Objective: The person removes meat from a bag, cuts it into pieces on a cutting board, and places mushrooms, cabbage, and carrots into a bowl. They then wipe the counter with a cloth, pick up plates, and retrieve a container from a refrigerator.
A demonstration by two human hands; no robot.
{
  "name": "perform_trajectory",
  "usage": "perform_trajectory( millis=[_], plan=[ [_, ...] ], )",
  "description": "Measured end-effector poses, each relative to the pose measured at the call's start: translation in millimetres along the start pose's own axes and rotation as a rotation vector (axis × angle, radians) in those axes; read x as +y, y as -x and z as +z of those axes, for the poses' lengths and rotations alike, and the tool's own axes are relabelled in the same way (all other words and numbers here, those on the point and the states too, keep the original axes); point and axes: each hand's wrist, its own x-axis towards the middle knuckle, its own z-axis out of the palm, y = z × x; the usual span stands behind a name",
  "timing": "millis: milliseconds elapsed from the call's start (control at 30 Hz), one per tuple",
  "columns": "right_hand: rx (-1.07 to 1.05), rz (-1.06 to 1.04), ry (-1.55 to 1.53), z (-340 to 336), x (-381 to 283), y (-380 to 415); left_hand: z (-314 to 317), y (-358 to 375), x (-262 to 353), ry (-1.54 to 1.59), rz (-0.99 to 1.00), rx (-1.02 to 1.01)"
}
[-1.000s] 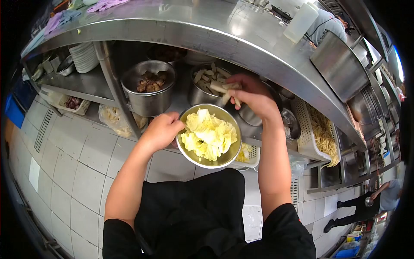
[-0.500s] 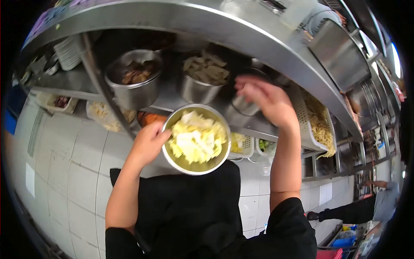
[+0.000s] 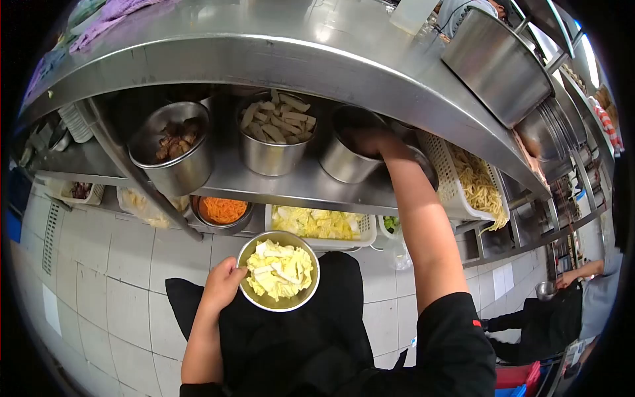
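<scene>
My left hand [image 3: 223, 284] grips the left rim of a round metal bowl [image 3: 280, 307], thumb over the edge. Chopped pale-yellow cabbage [image 3: 281, 268] fills much of the bowl, which is held above my lap. Farther up, my right hand [image 3: 370, 141] reaches down into a deep steel pot [image 3: 350, 169] on the under-counter shelf. Its fingers, and whatever lies in that pot, are hidden in shadow. Left of it stands a pot [image 3: 272, 159] of pale sliced strips, and beyond that a pot [image 3: 178, 173] with brown chunks.
Below the shelf [image 3: 291, 190] are a bowl of shredded carrot [image 3: 223, 210] and a white basket [image 3: 368, 229] of chopped cabbage. Noodles [image 3: 481, 188] hang over a basket at right. The steel counter [image 3: 264, 59] overhangs the pots. A person [image 3: 582, 291] stands at far right.
My right hand has gone from above the shelf down into the steel pot. The bowl of cabbage has moved down toward my lap, and the camera view has shifted.
</scene>
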Motion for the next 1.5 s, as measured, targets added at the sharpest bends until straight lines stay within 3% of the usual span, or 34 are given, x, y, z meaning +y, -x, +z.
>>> perform_trajectory(
  millis=[67, 167, 233, 267, 333, 367, 433, 467, 533, 567, 633, 767, 833, 900, 1000, 1033, 1100, 1133, 1267, 1400, 1500],
  plan=[
    [-0.037, 0.05, 0.022, 7.5, 2.3, -6.1, 3.5, -2.7, 12.3, 0.001, -0.005, 0.0],
    [0.079, -0.092, 0.064, 30.9, 30.9, -44.7, 4.0, -7.8, 23.7, 0.057, 0.024, -0.01],
    [0.195, -0.024, -0.243, 28.8, 34.5, -46.4, -0.9, -10.7, 28.2, 0.038, 0.026, -0.019],
    [0.19, -0.02, -0.251, 22.2, 28.5, -37.6, -2.3, -13.0, 32.2, 0.055, 0.02, -0.036],
    [0.307, 0.031, -0.647, 11.6, 17.8, -21.4, -4.5, -17.2, 40.4, 0.084, 0.036, -0.058],
    [0.306, 0.033, -0.649, 15.2, 18.8, -19.4, -3.1, -19.3, 43.8, 0.083, 0.035, -0.06],
    [0.474, 0.075, -1.351, 18.0, 19.0, -14.6, -0.5, -24.0, 50.4, 0.106, 0.086, -0.024],
    [0.479, 0.067, -1.349, 15.3, 18.6, -8.8, -0.5, -28.0, 52.8, 0.106, 0.092, -0.019],
    [0.311, -0.144, -1.795, 10.3, 16.5, 10.2, 0.5, -36.4, 56.8, 0.048, 0.092, -0.037],
    [0.316, -0.146, -1.792, 9.2, 13.7, 18.3, 0.6, -39.8, 61.1, 0.048, 0.097, -0.037],
    [0.015, -0.174, -1.928, 9.5, 7.3, 35.2, -0.7, -44.9, 72.5, -0.006, 0.142, -0.053],
    [0.062, -0.139, -1.83, 19.5, -30.1, 65.3, -0.4, -48.6, 99.7, 0.033, 0.132, -0.085],
    [-0.152, -0.25, -1.751, 24.5, -42.9, 80.9, -2.1, -52.7, 101.7, -0.014, 0.135, -0.07],
    [-0.119, -0.15, -1.63, 31.4, -66.7, 96.3, -3.3, -54.9, 101.8, -0.077, 0.224, -0.034],
    [-0.154, -0.164, -1.316, 45.5, -76.4, 106.1, -3.6, -54.0, 101.3, 0.006, 0.189, -0.041],
    [-0.14, -0.117, -1.138, 44.4, -80.3, 110.4, -3.8, -52.2, 102.0, 0.052, 0.17, -0.063],
    [0.156, -0.431, -0.748, 64.3, -86.5, 114.5, -1.7, -51.5, 95.3, 0.074, 0.157, -0.07],
    [0.163, -0.41, -0.679, 68.8, -89.3, 117.8, 0.0, -51.6, 88.6, 0.072, 0.15, -0.074],
    [0.365, -0.282, -0.672, 68.7, -91.7, 122.6, 6.2, -42.3, 63.9, 0.004, 0.131, -0.047],
    [0.26, -0.117, -0.986, 76.4, -73.7, 118.9, 6.3, -20.0, 21.5, 0.051, 0.023, -0.01],
    [0.2, -0.107, -0.761, 108.2, -71.0, 116.0, 4.3, 0.5, -22.9, 0.139, -0.011, 0.019]
  ],
)
